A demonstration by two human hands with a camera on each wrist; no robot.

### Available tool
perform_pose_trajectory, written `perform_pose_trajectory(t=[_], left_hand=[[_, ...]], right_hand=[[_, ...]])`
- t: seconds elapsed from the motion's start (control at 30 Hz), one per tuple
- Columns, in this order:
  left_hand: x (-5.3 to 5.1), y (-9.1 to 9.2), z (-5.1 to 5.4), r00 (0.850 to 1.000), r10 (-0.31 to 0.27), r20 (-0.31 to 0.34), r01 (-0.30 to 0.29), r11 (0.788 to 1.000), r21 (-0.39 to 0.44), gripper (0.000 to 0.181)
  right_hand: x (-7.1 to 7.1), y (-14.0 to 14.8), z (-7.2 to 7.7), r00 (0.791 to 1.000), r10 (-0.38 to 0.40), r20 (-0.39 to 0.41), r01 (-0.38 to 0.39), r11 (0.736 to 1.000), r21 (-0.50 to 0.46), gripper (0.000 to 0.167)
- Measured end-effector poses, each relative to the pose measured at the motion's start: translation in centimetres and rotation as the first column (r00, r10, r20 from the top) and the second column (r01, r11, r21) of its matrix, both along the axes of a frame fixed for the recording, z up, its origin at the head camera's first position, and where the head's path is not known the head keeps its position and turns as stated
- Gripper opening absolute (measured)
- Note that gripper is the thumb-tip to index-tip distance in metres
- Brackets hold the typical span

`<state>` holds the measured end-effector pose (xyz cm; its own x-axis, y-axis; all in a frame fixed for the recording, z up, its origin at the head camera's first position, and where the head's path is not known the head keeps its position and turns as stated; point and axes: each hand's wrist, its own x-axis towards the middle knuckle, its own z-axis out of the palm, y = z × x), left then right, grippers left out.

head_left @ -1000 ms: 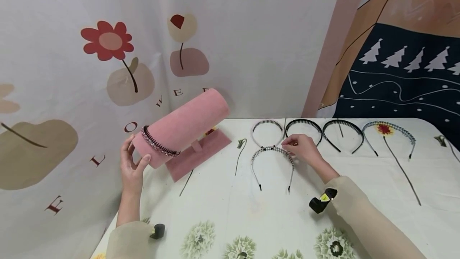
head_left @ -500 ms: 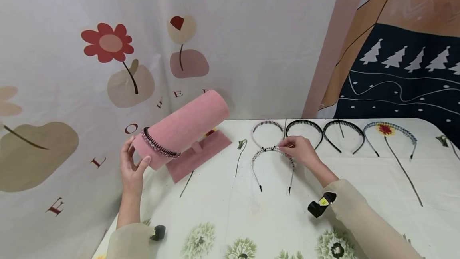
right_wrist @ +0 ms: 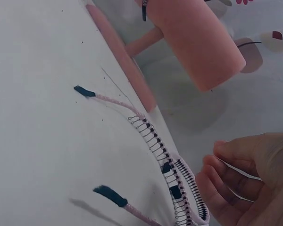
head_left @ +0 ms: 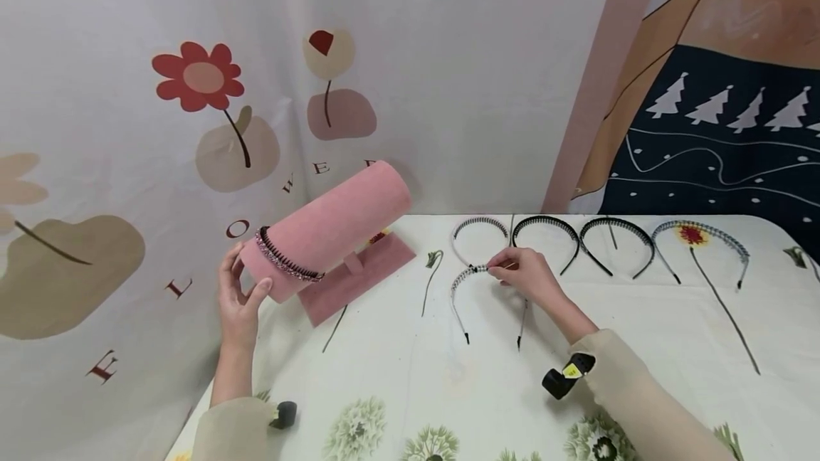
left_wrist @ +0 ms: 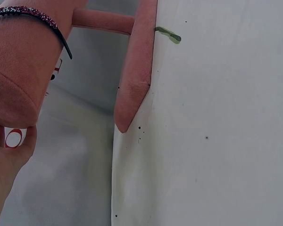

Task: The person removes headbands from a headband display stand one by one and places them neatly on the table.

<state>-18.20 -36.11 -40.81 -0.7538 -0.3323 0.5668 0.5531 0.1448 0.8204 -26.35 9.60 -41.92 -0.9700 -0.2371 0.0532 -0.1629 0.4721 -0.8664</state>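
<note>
My left hand [head_left: 240, 308] grips the near end of a pink headband stand [head_left: 349, 212], its thumb and fingers spread round the padded roll. A glittery pink and black headband [head_left: 282, 258] sits on the roll near that hand. In the left wrist view, my thumb and a finger show at the roll's bottom edge. My right hand [head_left: 528, 276] is over the top right of a silver-grey toothed headband [head_left: 459, 304] lying on the table. In the right wrist view, its loosely curled fingers [right_wrist: 210, 176] are beside the headband's teeth, with nothing seen between them.
Behind lie a pink toothed headband [head_left: 480, 220], two black headbands [head_left: 544, 221] and a blue-grey headband [head_left: 730, 237] in a row. The white flower-print tablecloth [head_left: 397, 383] meets a printed curtain [head_left: 448, 91] at the back and left.
My right hand has slid left across the top of the silver-grey headband, which stays about where it was. My left hand and the pink stand have not visibly moved.
</note>
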Motion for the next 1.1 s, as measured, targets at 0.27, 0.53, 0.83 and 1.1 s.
perform_pose_trajectory(t=[0.27, 0.53, 0.83, 1.1], left_hand=[[0.1, 0.0, -0.1, 1.000, -0.002, -0.011, 0.002, 1.000, -0.002, 0.069], [-0.1, 0.0, -0.1, 0.999, -0.015, -0.039, 0.015, 1.000, 0.009, 0.069], [-0.2, 0.1, -0.1, 1.000, -0.005, -0.015, 0.005, 1.000, 0.000, 0.069], [-0.1, -0.1, -0.2, 1.000, -0.006, -0.021, 0.006, 1.000, 0.002, 0.069]], right_hand=[[0.5, -1.4, 0.1, 1.000, 0.008, -0.009, -0.008, 0.999, -0.050, 0.016], [1.1, -3.3, -0.2, 0.999, 0.002, -0.037, -0.005, 0.995, -0.098, 0.013], [2.0, -6.6, -0.4, 0.995, -0.007, -0.096, -0.006, 0.991, -0.132, 0.011], [3.0, -10.6, -0.1, 0.982, 0.053, -0.181, -0.090, 0.976, -0.201, 0.013]])
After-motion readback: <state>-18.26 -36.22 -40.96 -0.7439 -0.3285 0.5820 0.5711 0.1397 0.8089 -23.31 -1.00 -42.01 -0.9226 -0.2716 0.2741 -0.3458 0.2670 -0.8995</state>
